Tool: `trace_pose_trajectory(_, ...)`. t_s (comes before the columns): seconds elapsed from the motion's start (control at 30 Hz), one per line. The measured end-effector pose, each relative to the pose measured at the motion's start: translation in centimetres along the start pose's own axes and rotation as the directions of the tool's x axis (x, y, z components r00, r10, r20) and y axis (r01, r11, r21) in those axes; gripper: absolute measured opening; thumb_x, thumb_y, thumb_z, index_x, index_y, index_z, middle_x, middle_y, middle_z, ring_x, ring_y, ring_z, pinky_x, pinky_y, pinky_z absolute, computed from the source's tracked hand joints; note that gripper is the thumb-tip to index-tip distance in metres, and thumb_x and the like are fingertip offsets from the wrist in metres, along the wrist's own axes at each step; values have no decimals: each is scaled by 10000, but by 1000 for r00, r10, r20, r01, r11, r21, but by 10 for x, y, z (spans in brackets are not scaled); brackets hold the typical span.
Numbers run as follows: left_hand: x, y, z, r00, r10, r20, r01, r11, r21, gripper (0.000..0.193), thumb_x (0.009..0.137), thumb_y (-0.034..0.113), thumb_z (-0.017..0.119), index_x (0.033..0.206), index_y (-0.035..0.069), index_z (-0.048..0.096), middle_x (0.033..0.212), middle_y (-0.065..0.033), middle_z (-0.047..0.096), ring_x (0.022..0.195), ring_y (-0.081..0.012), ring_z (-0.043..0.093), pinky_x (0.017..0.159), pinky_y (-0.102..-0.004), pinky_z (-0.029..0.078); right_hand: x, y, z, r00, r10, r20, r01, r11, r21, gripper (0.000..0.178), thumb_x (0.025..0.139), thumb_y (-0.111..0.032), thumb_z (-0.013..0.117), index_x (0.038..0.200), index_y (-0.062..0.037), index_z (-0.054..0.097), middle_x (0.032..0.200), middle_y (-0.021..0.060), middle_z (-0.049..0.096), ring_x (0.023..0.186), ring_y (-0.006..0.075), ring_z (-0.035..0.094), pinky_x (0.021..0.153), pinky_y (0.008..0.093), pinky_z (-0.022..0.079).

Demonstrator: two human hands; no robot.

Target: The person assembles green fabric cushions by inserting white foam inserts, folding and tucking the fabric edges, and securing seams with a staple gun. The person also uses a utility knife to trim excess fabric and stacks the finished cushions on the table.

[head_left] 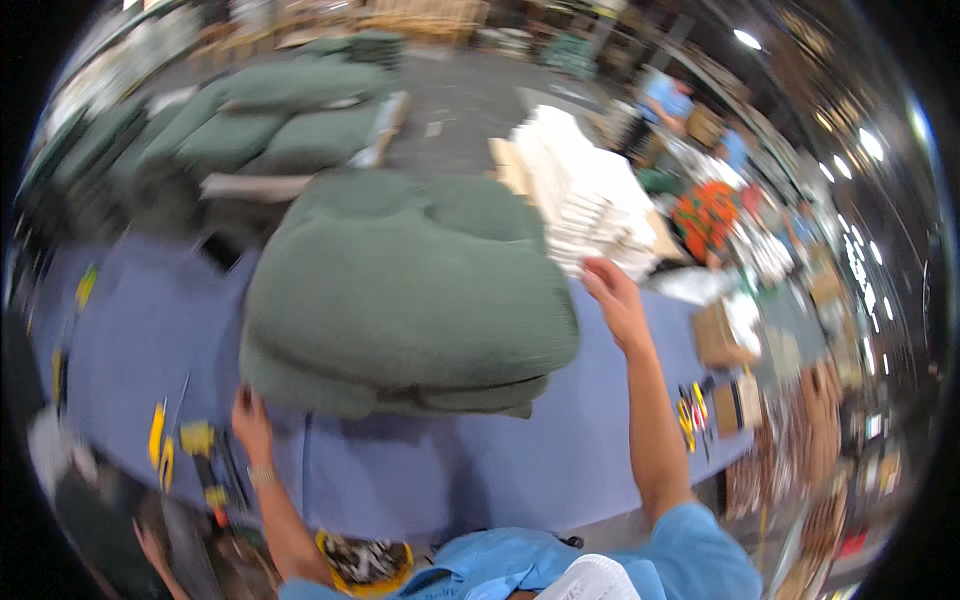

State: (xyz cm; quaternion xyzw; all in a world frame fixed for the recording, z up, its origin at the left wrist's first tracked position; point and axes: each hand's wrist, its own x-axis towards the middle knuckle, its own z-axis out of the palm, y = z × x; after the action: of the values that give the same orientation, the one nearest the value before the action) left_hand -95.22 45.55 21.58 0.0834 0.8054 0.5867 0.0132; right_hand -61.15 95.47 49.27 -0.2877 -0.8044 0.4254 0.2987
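Note:
A large dark green upholstered cushion, with padded lobes and layered lower edges, lies on the blue-covered table in front of me. My left hand is at its near left corner; blur hides whether the fingers grip the fabric or only rest beside it. To the right of the cushion my right hand is raised, its fingers apart and slightly bent, holding nothing. Beyond that hand rises a stack of folded white pieces.
Left on the blue table lie a yellow-handled tool and a yellow-and-black power tool. Pliers lie at the right. A yellow bowl of small parts is below the near edge. Green cushions are piled behind; people work far right.

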Motion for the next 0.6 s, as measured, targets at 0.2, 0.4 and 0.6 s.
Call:
trace_pose_trajectory(0.2, -56, -60, 20, 983, 183, 17, -133, 649, 749, 508, 990, 201, 559, 1442, -25, 513, 1572, -171, 457, 1488, -336, 375, 1211, -511, 289, 110, -85, 66, 975, -182, 125, 216, 902, -373, 305, 963, -301, 682, 1123, -43, 715, 908, 92, 742, 826, 172, 676, 758, 323, 522)
trace_pose_trajectory(0.4, -59, -38, 24, 988, 152, -14, -88, 648, 757, 557, 957, 223, 610, 1474, 45, 507, 1606, -112, 434, 1517, -294, 341, 1227, -484, 274, 248, -96, 194, 883, -386, 266, 469, 736, -489, 262, 972, -279, 677, 1106, -58, 720, 891, 109, 755, 825, 224, 728, 769, 358, 558)
trace_pose_trajectory(0.6, -55, -60, 21, 995, 103, 13, -73, 606, 792, 459, 982, 184, 581, 1424, 60, 572, 1576, -107, 478, 1500, -293, 379, 1228, -485, 274, 375, -111, 311, 830, -508, 231, 527, 577, -623, 315, 953, -335, 649, 1170, -110, 687, 1037, 129, 755, 1006, 377, 701, 860, 497, 546)
